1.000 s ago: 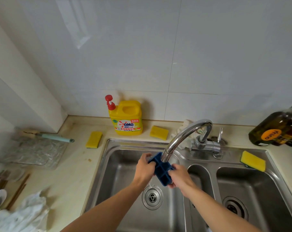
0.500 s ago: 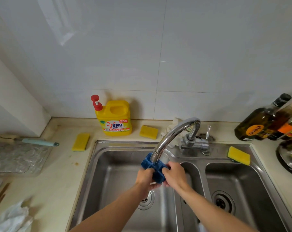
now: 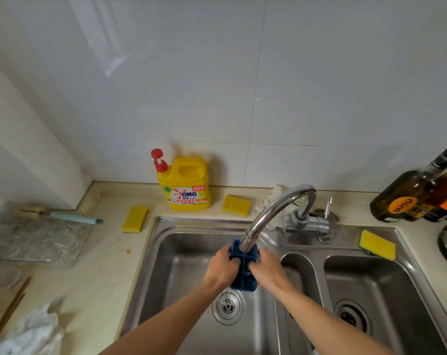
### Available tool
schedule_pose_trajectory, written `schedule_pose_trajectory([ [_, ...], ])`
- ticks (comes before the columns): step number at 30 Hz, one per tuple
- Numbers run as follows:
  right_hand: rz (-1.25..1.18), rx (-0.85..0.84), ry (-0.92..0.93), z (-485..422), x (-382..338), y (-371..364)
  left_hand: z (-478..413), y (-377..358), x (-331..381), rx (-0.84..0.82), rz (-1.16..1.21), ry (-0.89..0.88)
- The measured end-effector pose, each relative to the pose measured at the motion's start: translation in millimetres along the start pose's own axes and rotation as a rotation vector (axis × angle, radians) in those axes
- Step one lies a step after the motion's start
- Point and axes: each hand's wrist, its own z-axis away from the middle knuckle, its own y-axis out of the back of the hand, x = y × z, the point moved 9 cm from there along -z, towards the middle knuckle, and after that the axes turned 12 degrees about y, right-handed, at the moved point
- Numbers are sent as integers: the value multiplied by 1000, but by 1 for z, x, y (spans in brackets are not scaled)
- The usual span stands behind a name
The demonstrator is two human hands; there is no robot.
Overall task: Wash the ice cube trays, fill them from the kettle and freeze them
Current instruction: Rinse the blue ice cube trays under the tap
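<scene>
Hands, left (image 3: 223,269) and right (image 3: 267,271), grip blue ice cube tray (image 3: 243,274) between them under faucet (image 3: 273,213).

— What could we read there?
— On the yellow detergent jug (image 3: 184,172) we read "OMO" in blue letters on its front label (image 3: 187,194); the smaller print around it was too small for us.
— Anything else?
— The dark glass bottle (image 3: 419,183) at the right carried a round orange label (image 3: 401,204), and on it we made out "rhino", turned sideways.
</scene>
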Motion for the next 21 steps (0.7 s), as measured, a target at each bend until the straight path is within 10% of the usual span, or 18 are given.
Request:
schedule_pose_trajectory([
  [21, 23, 42, 40, -19, -3, 18, 1, -2, 2, -67, -165, -54],
])
